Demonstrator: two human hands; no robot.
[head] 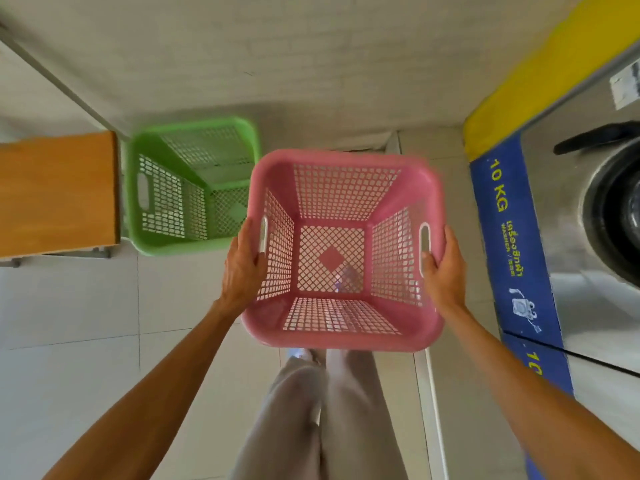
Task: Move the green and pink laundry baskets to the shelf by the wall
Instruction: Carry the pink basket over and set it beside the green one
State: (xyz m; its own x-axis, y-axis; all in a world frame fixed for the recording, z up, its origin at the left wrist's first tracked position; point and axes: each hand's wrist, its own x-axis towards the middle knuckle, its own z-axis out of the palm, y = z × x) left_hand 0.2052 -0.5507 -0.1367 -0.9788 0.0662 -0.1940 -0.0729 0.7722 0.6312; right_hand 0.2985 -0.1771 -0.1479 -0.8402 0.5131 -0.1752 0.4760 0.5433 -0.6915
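I hold an empty pink laundry basket point(346, 174) in the air in front of me, above my legs. My left hand point(242, 268) grips its left handle slot and my right hand point(443, 268) grips its right handle slot. An empty green laundry basket point(166, 140) stands on the tiled floor ahead and to the left, against the white wall, its right side partly behind the pink one. No shelf is clearly in view.
A wooden table top point(59, 192) on metal legs sits left of the green basket. A washing machine point(588, 220) with a blue "10 KG" panel and a yellow band lines the right side. White floor tiles point(69, 306) lie at the left.
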